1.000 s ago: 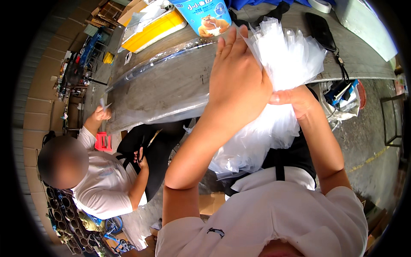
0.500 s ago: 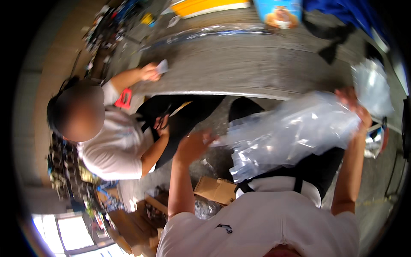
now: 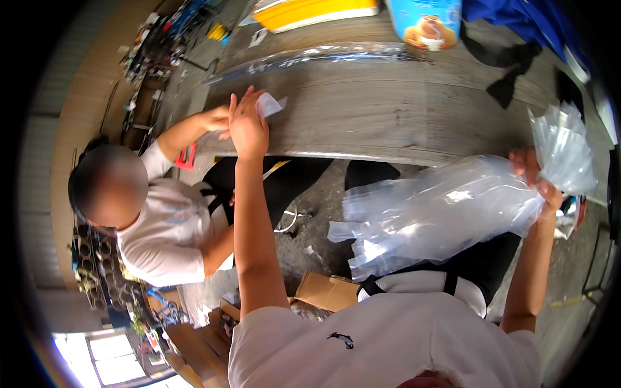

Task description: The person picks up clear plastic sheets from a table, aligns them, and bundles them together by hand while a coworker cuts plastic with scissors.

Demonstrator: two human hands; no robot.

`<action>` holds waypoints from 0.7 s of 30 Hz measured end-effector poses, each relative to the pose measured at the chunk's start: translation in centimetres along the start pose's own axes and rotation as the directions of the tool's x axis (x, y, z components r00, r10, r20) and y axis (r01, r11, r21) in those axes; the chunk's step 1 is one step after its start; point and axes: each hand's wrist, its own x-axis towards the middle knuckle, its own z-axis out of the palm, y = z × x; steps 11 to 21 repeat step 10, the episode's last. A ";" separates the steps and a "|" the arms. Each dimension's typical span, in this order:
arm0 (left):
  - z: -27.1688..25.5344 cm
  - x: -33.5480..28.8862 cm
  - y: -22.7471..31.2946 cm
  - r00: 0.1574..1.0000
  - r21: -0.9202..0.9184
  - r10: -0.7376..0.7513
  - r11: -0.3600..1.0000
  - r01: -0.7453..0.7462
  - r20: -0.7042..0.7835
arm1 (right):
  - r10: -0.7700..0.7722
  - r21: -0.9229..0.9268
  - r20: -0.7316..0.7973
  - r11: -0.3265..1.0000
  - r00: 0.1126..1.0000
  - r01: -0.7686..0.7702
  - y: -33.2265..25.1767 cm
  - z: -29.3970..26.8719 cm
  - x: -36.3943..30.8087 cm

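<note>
My left hand (image 3: 248, 129) reaches far forward over the table's near left edge, fingers stretched out, right against the co-worker's hand (image 3: 217, 121). A small white translucent piece (image 3: 269, 105) lies along my fingers; whether they pinch it I cannot tell. On the right, my right hand (image 3: 542, 181) grips a bundle of clear plastic bags (image 3: 446, 204) near one end. The bundle's gathered end (image 3: 564, 145) fans out beyond the hand, and its long part hangs over my lap toward the left.
A wood-grain table (image 3: 362, 110) spans the front, with a long clear plastic strip (image 3: 323, 58), a yellow box (image 3: 310, 14), a blue package (image 3: 424, 26) and blue cloth (image 3: 517, 16) at its far side. The co-worker (image 3: 171, 220) sits left. Cardboard boxes (image 3: 326, 289) stand low beside me.
My left hand has left the bags' loose end and stretched forward left to the co-worker's hand and the white piece. The right hand keeps hold of the bags.
</note>
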 end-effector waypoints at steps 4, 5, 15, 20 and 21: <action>-0.7 3.0 7.8 0.999 -0.135 0.040 0.990 -0.037 0.018 | 0.026 -0.060 -0.009 0.998 1.000 -0.026 -0.8 0.7 0.4; -0.9 3.3 8.8 0.999 -0.154 0.040 0.987 -0.038 0.010 | 0.024 -0.067 -0.007 0.997 1.000 -0.024 -0.8 0.4 0.5; -1.1 4.8 13.7 0.992 -0.219 0.083 0.974 -0.061 0.091 | 0.033 -0.071 -0.010 0.997 0.999 -0.034 -0.8 0.8 0.2; -1.1 4.8 13.7 0.992 -0.219 0.083 0.974 -0.061 0.091 | 0.033 -0.071 -0.010 0.997 0.999 -0.034 -0.8 0.8 0.2; -1.1 4.8 13.7 0.992 -0.219 0.083 0.974 -0.061 0.091 | 0.033 -0.071 -0.010 0.997 0.999 -0.034 -0.8 0.8 0.2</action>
